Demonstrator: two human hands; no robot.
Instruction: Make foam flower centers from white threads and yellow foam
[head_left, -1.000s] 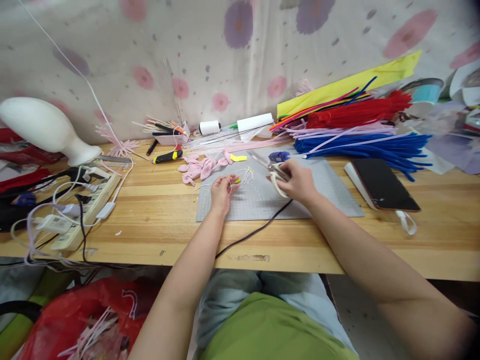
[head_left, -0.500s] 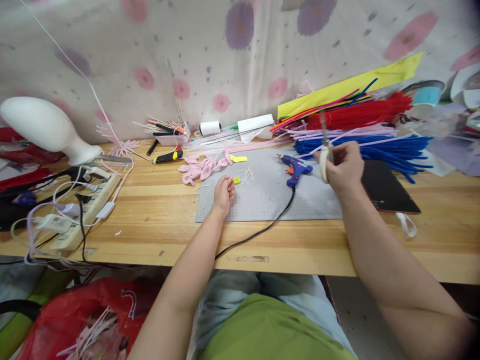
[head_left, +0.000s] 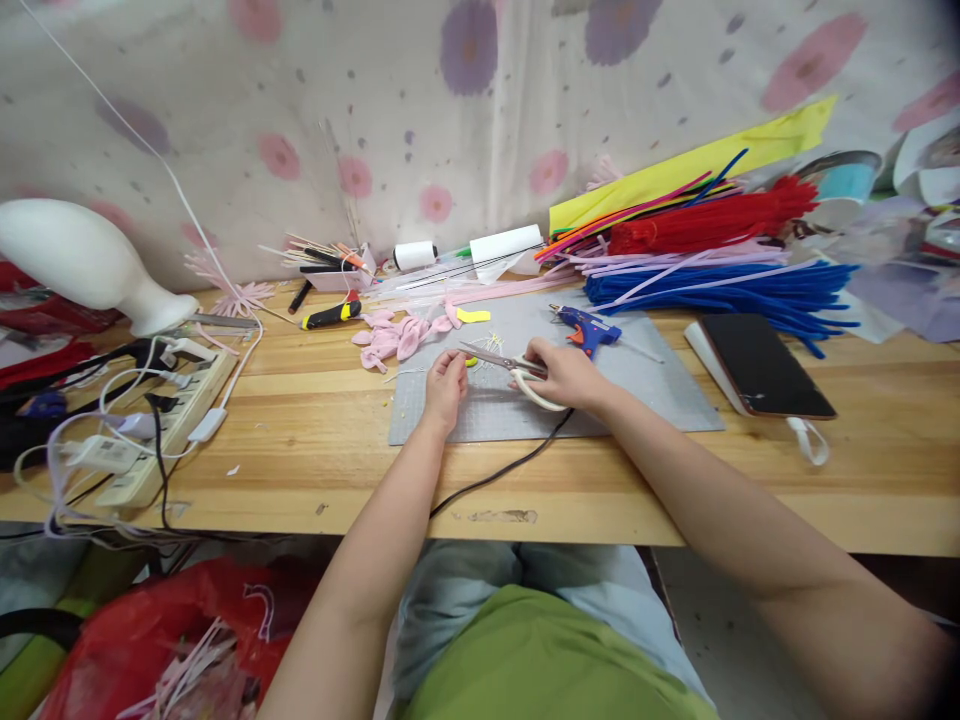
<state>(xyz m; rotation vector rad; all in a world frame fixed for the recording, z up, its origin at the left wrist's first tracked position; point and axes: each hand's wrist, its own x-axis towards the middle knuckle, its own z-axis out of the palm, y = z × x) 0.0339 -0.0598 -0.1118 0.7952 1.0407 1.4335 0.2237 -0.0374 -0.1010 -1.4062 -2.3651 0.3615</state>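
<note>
My left hand (head_left: 447, 388) is closed in a pinch on a small yellow-green piece (head_left: 471, 361) over the left part of the grey mat (head_left: 637, 400). White-handled scissors (head_left: 534, 385) are in my right hand (head_left: 559, 372), its fingers round the handles. Their blades point left, with the tips close to the yellow-green piece. Thin white strands (head_left: 491, 343) lie just behind the blades. A yellow strip (head_left: 473, 315) and pink fabric pieces (head_left: 405, 336) rest beyond my left hand. Behind my right hand is a blue glue gun (head_left: 591, 328).
A black cable (head_left: 499, 473) runs across the front of the table (head_left: 300, 430). At right lie a black phone-like slab (head_left: 765, 365) and blue pipe cleaners (head_left: 720, 295). A power strip (head_left: 169, 430) with cords and a white foam head (head_left: 90, 260) stand at left.
My right hand has brought the scissors left and down, from beside the black slab to my left hand. My left hand has stayed nearly in place, and the view has shifted slightly.
</note>
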